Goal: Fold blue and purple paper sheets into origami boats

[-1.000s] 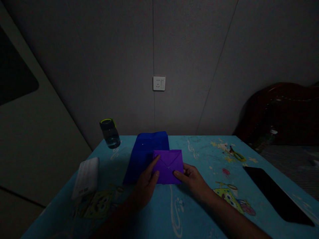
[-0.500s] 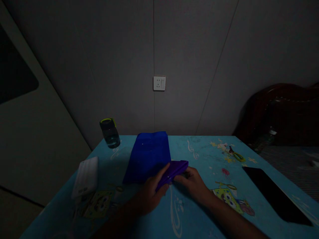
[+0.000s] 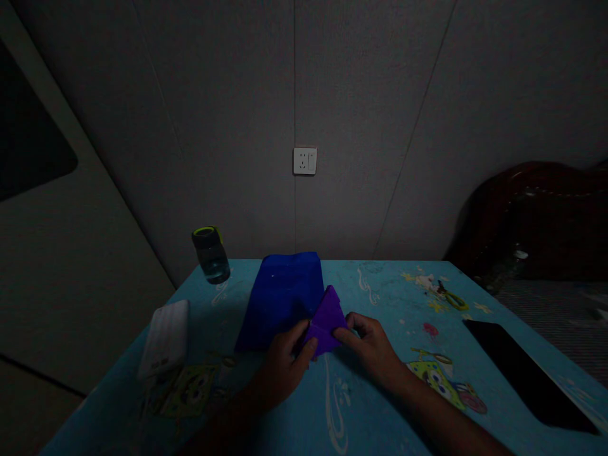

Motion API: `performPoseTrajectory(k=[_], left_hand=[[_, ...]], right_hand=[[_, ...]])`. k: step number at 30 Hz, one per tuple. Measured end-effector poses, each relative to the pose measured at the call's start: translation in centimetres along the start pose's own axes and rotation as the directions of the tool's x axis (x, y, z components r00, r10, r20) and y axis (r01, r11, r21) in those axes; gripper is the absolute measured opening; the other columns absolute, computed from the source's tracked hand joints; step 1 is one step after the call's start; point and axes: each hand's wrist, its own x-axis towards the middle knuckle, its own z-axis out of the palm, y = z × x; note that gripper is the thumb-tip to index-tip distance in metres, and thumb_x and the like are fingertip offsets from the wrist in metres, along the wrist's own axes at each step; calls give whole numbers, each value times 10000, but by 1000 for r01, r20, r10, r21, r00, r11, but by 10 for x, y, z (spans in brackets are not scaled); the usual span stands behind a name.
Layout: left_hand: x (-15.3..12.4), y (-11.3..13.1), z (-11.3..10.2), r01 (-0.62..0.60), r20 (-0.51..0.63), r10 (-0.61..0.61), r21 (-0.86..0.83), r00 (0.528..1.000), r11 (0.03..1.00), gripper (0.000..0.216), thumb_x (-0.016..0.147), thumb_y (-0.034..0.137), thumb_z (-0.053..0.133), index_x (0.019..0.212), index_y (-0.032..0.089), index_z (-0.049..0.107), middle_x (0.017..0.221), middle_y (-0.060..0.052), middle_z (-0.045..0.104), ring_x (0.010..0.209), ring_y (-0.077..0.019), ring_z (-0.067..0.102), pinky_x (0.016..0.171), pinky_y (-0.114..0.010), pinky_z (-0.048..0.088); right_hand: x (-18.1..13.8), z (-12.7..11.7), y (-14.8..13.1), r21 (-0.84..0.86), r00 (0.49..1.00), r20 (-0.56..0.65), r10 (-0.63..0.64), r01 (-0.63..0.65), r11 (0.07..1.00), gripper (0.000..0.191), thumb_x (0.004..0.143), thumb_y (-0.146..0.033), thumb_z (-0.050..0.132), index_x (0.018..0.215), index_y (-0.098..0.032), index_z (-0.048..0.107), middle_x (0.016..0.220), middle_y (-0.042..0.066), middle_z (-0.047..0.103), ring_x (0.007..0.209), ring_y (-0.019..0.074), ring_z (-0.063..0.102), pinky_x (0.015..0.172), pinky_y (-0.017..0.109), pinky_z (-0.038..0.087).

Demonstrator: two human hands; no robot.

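Observation:
A folded piece of purple paper (image 3: 327,321) is held up between my hands, its pointed tip upward. My left hand (image 3: 287,361) pinches its left edge, with the thumb on the near face. On the other side, my right hand (image 3: 370,345) grips the right edge, thumb in front and fingers curled behind. Just behind and to the left lies a blue sheet or packet (image 3: 285,294) on the table, its lower right part partly hidden by my left hand and the purple paper.
The table has a light-blue patterned cover (image 3: 375,411). A water bottle (image 3: 211,256) stands at the back left, and a white power bank (image 3: 166,339) lies in front of it. Scissors (image 3: 453,299) are at the back right; a flat black panel (image 3: 527,373) lies along the right edge.
The purple paper has turned from a low slanted edge-on position to an upright, triangular face toward me. Both hands keep hold of it and have shifted their grip slightly.

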Motion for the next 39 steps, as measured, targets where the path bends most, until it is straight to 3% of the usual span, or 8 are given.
performPoseTrajectory(k=[3,10,13,18,23,29,34,39], left_hand=[[5,2,-1,-5,-196,14,47,980,999,326,825,296,620,1132,189,621,996,-79,712,907,-204,675,779,-299,536],[5,-2,-1,-162,-386,281,314,879,936,165,744,227,707,878,211,613,717,28,593,651,-127,590,644,-251,488],[4,-1,-2,-187,-371,320,350,872,918,154,750,229,700,834,213,571,658,57,543,596,-113,559,601,-231,463],[3,-2,-4,-162,-290,271,350,918,923,178,778,277,668,734,215,507,634,62,508,581,-114,535,569,-224,439],[3,0,-5,-129,-259,212,305,942,944,160,763,310,681,796,216,556,688,36,591,646,-145,598,636,-257,483],[3,-2,-5,-71,-202,115,213,973,974,203,782,333,670,946,221,627,924,-37,719,872,-225,679,790,-341,529],[4,-8,-6,40,-242,-36,11,970,999,418,768,367,684,1143,197,609,1097,-76,723,1018,-273,677,874,-376,546],[5,-20,-11,69,-159,-105,-217,982,974,602,759,408,706,1290,177,542,1246,-118,667,1118,-296,638,928,-387,539]], right_hand=[[-1,0,-3,-54,999,36,22,-20,998,362,802,-449,647,605,-194,483,590,-38,475,590,130,440,564,253,342],[-2,5,3,-203,997,20,-80,82,976,355,814,-432,655,604,-183,514,600,-29,519,600,133,483,593,252,367],[-4,6,6,-227,992,10,-128,127,966,323,810,-421,677,640,-179,549,627,-21,564,614,138,521,606,250,384],[-5,7,5,-289,981,-30,-191,174,942,314,801,-418,695,652,-175,563,626,-21,574,609,138,530,598,247,381],[-5,9,1,-285,984,-104,-146,111,952,295,787,-391,708,641,-179,564,608,-32,561,602,133,516,591,244,378],[-9,12,-6,-207,994,-74,-81,65,976,299,733,-413,754,664,-184,576,626,-22,586,604,141,520,576,250,381],[-13,9,-10,-105,980,15,-198,198,975,295,877,-473,587,845,-185,639,755,17,645,711,166,576,663,279,434],[-11,5,-11,31,950,73,-305,303,952,353,978,-465,426,959,-197,655,900,54,633,839,177,593,780,315,454]])
